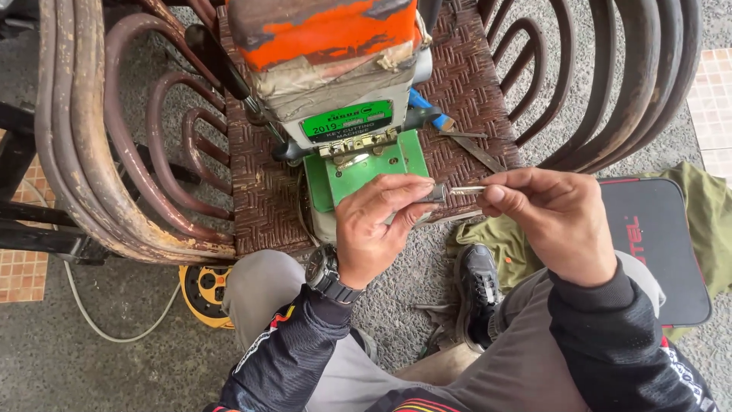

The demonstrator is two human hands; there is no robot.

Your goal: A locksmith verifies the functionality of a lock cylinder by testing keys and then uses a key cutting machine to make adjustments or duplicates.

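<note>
Between the two sets of fingers runs one small metal key [456, 190], thin and silvery, held level. The left hand [377, 229] pinches its darker head end between thumb and forefinger; the right hand [553, 217] closes its fingertips on the blade tip from the other side, so both hands grip the same key, just in front of the machine and above the person's knees.

On the left wrist sits one black wristwatch [328, 276], chunky and round-faced. Both sleeves are dark, with printed stripes.

Behind the hands stands one key-cutting machine [343, 84]: green base plate, pale body, orange chipped top wrapped with worn tape, one black lever handle at its left. It rests on the woven seat [473, 84] of a rattan chair, brown with a tight herringbone weave, flanked by curved, peeling bentwood loops. On the seat lie one blue-handled tool [428, 113] and one flat metal file [476, 150].

On the speckled concrete floor [91, 366]: one black shoe [479, 286], one olive cloth [705, 214], one black flat case [656, 244], one yellow cable reel [204, 294].
</note>
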